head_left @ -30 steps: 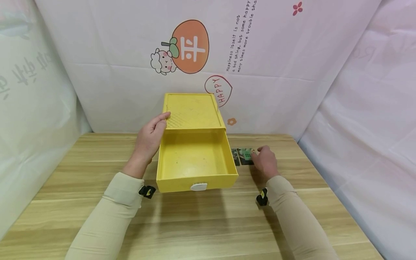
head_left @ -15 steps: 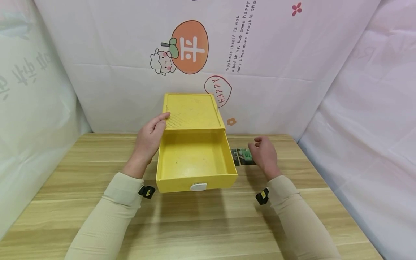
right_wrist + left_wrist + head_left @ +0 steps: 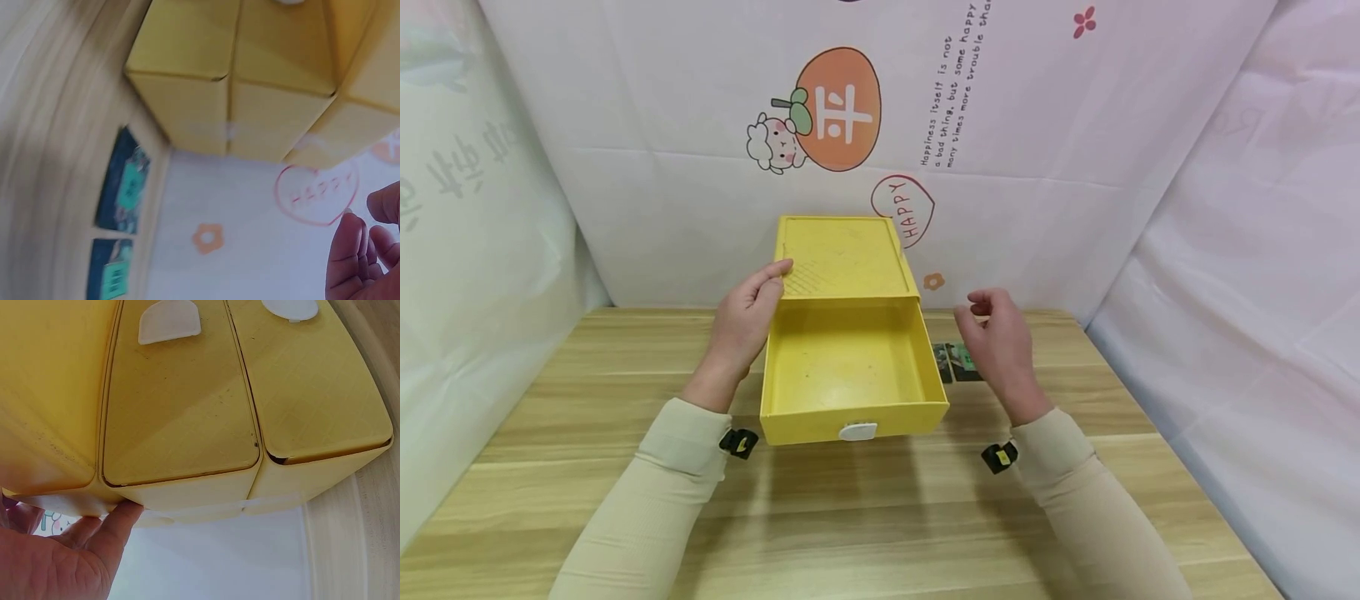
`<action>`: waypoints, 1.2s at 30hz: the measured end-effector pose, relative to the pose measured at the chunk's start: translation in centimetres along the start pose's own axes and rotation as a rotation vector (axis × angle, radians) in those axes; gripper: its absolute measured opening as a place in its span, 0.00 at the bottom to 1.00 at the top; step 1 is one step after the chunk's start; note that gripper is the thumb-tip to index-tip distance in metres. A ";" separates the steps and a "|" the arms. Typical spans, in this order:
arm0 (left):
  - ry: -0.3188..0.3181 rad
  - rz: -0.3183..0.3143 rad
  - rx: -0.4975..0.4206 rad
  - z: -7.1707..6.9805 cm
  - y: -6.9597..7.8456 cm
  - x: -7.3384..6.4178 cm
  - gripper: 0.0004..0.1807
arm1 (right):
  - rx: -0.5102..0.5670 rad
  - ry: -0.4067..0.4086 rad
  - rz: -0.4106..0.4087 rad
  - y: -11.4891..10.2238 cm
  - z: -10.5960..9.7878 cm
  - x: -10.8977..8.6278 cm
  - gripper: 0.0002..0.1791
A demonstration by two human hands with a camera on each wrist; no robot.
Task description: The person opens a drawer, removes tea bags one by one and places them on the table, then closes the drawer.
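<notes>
A yellow drawer cabinet (image 3: pixel 842 257) stands against the backdrop with its top drawer (image 3: pixel 854 423) pulled out; nothing lies inside. My left hand (image 3: pixel 743 323) rests against the cabinet's upper left side, fingers fairly straight and a fingertip over the top edge. In the left wrist view, the thumb touches the side wall beside the lower drawers (image 3: pixel 181 406). My right hand (image 3: pixel 1002 346) hovers right of the cabinet, fingers loosely bent, with no object visible between them. Beneath it lie two dark, green-marked cards (image 3: pixel 125 184), partly covered in the head view.
White printed cloth (image 3: pixel 1015 225) rises behind and at both sides of the wood-grain table (image 3: pixel 850 517). The pulled-out drawer juts toward me, its white handle (image 3: pixel 857 431) in front. Two closed drawers sit under it.
My right hand has lifted off the right-hand card and moved up and slightly left. The cards remain on the table. My left hand, cabinet and drawer have stayed put.
</notes>
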State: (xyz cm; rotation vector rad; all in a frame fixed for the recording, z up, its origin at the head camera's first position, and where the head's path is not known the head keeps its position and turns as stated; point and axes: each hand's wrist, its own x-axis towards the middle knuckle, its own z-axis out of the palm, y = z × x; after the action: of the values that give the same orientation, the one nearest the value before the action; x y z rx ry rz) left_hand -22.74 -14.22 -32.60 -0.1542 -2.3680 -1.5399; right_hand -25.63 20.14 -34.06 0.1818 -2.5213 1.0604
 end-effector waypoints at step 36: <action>0.005 0.003 -0.001 0.0 -0.1 0.1 0.27 | 0.072 0.167 -0.673 -9.5 -1.1 -7.1 0.13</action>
State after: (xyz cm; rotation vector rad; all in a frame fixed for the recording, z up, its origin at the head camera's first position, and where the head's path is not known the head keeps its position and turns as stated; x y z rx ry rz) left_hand -22.85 -14.29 -32.70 -0.1532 -2.3620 -1.5382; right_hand -16.27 13.98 -30.07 0.8521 -2.0298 0.8363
